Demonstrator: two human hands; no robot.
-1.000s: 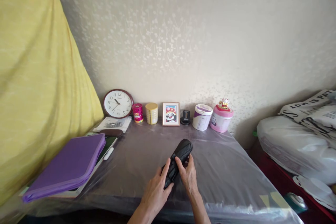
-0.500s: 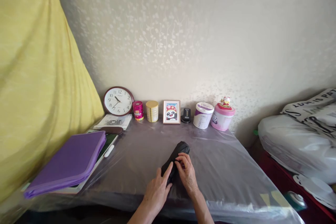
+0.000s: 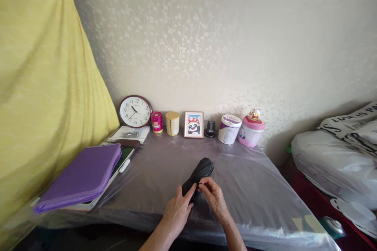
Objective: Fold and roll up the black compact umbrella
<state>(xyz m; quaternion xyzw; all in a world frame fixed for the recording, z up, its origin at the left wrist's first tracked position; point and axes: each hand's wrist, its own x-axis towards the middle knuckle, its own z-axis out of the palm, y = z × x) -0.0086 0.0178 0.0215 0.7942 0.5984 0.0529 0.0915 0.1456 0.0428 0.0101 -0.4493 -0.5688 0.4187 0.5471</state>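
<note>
A folded black umbrella (image 3: 203, 169) lies slantwise on the plastic-covered table, its wider end pointing away from me. My left hand (image 3: 178, 208) is wrapped around its near part, with the index finger stretched along the cloth. Beside it, my right hand (image 3: 215, 198) pinches thumb and forefinger together at the umbrella's right edge. What sits between those fingertips is too small to make out; it may be part of the umbrella's cloth or strap. The umbrella's near end is hidden behind my left hand.
A purple zip folder (image 3: 79, 176), a white marker (image 3: 124, 165) and a brown case (image 3: 127, 143) lie at left. Along the wall stand a clock (image 3: 135, 111), tins, a panda picture frame (image 3: 193, 124) and pink tub (image 3: 251, 135). Bags (image 3: 330, 157) are piled at right.
My right hand has slid down along the umbrella toward my left fingertips, baring more of its far end. My left hand keeps its hold. The view has shifted slightly.
</note>
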